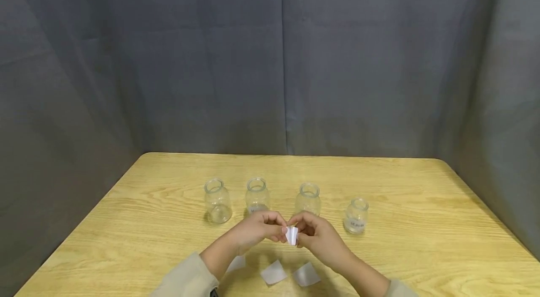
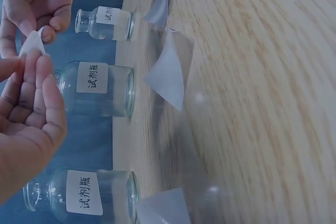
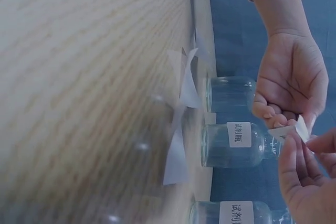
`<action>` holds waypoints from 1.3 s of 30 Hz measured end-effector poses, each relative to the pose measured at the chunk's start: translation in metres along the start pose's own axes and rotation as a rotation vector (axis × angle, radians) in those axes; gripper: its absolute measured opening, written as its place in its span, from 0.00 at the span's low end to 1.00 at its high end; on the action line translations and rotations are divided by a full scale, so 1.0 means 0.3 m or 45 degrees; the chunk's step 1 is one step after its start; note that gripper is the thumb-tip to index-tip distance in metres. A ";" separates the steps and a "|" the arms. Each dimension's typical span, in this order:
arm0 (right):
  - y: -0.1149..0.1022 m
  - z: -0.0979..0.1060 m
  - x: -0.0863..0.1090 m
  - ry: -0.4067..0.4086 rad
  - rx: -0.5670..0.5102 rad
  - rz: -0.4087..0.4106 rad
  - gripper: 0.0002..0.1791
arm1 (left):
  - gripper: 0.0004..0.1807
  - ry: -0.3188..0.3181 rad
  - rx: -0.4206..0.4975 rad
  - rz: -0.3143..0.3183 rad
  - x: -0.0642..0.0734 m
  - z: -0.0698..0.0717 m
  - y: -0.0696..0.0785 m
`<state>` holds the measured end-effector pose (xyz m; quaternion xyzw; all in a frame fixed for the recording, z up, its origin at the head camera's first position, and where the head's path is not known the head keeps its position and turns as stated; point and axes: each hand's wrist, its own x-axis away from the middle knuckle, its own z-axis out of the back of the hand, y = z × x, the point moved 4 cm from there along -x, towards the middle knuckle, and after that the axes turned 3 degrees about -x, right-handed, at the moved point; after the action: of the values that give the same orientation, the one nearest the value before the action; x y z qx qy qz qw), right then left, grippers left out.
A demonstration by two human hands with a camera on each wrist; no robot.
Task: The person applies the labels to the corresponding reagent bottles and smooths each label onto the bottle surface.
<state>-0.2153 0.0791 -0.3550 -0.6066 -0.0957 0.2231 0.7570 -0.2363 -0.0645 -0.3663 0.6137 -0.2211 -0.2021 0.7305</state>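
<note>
Both hands meet in front of the jars and pinch a small white label (image 1: 292, 236) between them. My left hand (image 1: 260, 230) grips its left edge between thumb and fingers, and my right hand (image 1: 319, 239) pinches its right side. In the right wrist view the label (image 3: 287, 131) is bent, with a corner sticking up and a bit of dark print showing. Below the hands, three white paper pieces lie on the table: a left one (image 1: 237, 263) partly behind the left forearm, a middle one (image 1: 273, 272) and a right one (image 1: 307, 275).
Several clear glass jars stand in a row beyond the hands. The far-left jar (image 1: 218, 201) shows no label; a labelled jar (image 2: 94, 88) and a smaller labelled jar (image 1: 356, 217) stand further right. Grey curtains (image 1: 211, 63) surround the wooden table (image 1: 422, 222).
</note>
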 end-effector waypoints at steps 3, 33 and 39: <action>-0.011 0.010 -0.006 0.016 -0.005 0.009 0.12 | 0.10 0.037 -0.006 -0.005 -0.003 0.010 0.004; 0.023 -0.027 -0.039 -0.155 0.167 0.032 0.02 | 0.08 0.100 0.135 0.054 0.040 0.046 -0.074; -0.017 -0.098 -0.082 -0.181 0.276 0.178 0.02 | 0.07 0.102 0.120 0.084 0.088 0.102 -0.092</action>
<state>-0.2238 0.0413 -0.3542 -0.5092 -0.0819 0.3267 0.7920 -0.2329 -0.1087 -0.3869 0.6473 -0.2209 -0.1425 0.7155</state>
